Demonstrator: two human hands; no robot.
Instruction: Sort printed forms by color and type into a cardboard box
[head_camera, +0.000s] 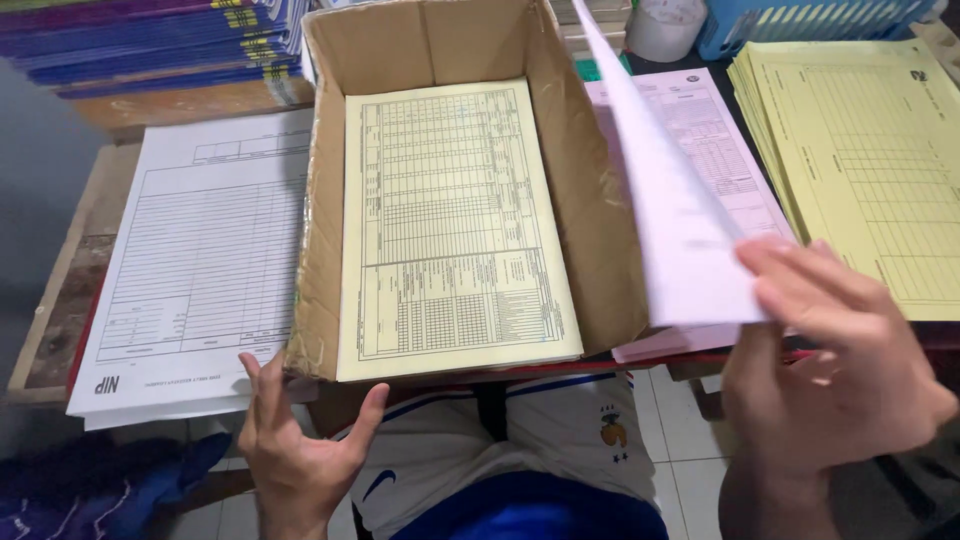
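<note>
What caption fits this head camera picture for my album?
Right hand lifts a pale pink paper sheet beside an open brown cardboard box; left hand touches its front edge.

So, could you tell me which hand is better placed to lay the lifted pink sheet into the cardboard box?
The right hand: it already pinches the pink paper sheet, raised beside the brown cardboard box. The left hand is open, empty, at the box's near corner.

One cardboard box (450, 60), four paper stacks, two hands, one lifted pink sheet (670, 220).
</note>
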